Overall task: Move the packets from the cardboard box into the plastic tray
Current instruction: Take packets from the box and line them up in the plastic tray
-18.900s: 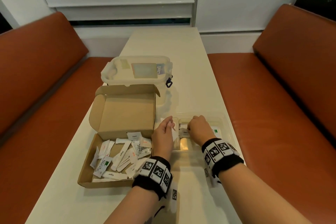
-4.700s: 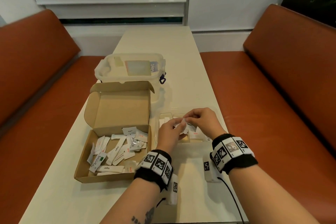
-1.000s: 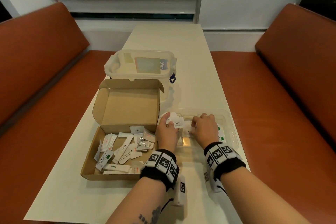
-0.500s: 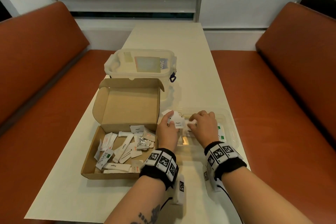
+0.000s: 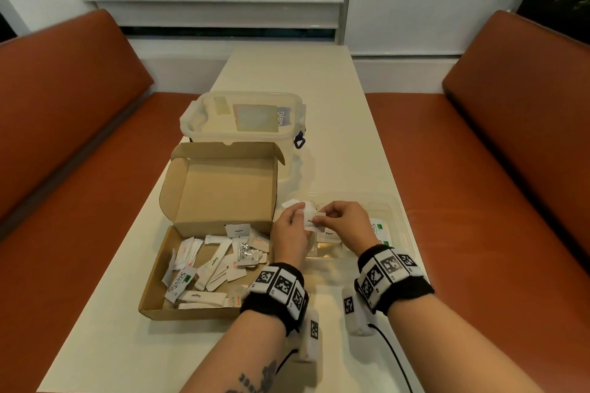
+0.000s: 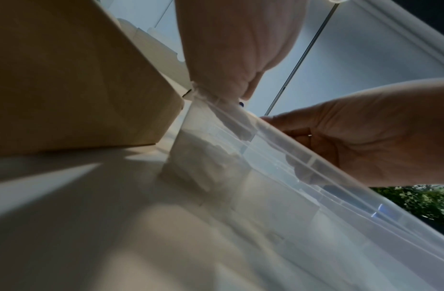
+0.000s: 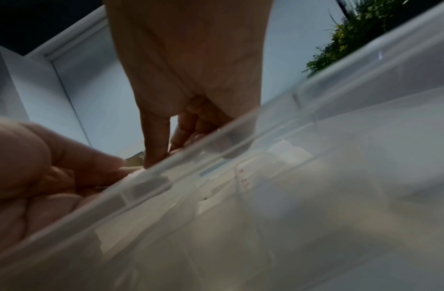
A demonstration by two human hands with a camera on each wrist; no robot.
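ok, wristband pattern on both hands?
Black-and-white square fiducial tags on black wristbands, clearest in the head view.

"Stevia", "Sugar", "Pepper" on box pkts [image 5: 213, 268]

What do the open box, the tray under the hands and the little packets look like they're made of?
Open box: plain brown cardboard, matte, with folded flaps. Tray: clear, slightly glossy plastic; the table shows through its walls. Packets: probably white paper sachets with printed names such as Sugar, though one Stevia packet looks shiny, perhaps film.
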